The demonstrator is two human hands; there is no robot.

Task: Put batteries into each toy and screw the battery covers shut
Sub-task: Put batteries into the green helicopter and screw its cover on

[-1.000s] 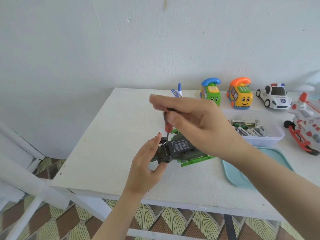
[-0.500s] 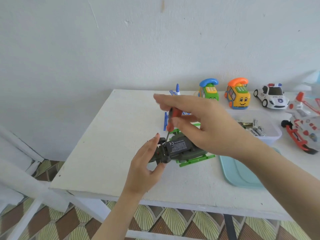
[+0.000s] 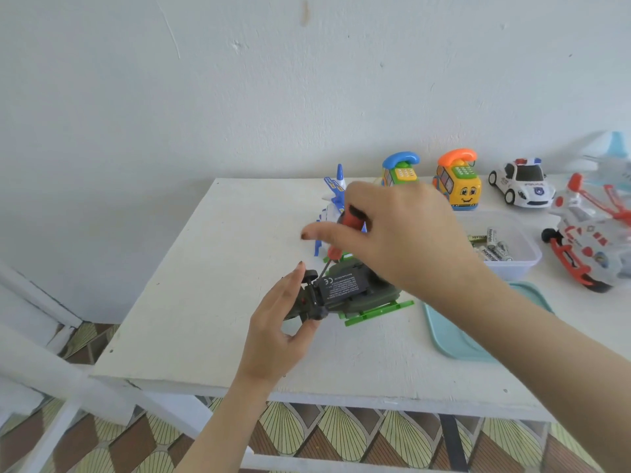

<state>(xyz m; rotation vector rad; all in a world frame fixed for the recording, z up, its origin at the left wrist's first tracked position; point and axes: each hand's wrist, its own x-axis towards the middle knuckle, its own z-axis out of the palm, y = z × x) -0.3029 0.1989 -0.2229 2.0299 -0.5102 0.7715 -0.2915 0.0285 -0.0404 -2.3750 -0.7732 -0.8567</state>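
A dark green toy helicopter (image 3: 355,291) with bright green skids lies belly-up on the white table (image 3: 211,278), its black battery cover facing me. My left hand (image 3: 280,322) grips its front end between thumb and fingers. My right hand (image 3: 392,233) holds a red-handled screwdriver (image 3: 341,237) whose thin shaft slants down to the near left corner of the battery cover. A clear tub (image 3: 512,264) with several batteries (image 3: 491,247) sits to the right, partly hidden by my right wrist.
Along the wall stand a blue-and-white plane (image 3: 336,192), a green phone car (image 3: 399,172), a yellow phone car (image 3: 459,184) and a white police car (image 3: 522,184). A red-and-white helicopter (image 3: 590,240) lies at the right. A teal lid (image 3: 461,332) rests beside my right forearm.
My right hand has turned on the screwdriver, its forefinger now stretched out to the left and lower on the handle. My left hand and the helicopter have stayed put.
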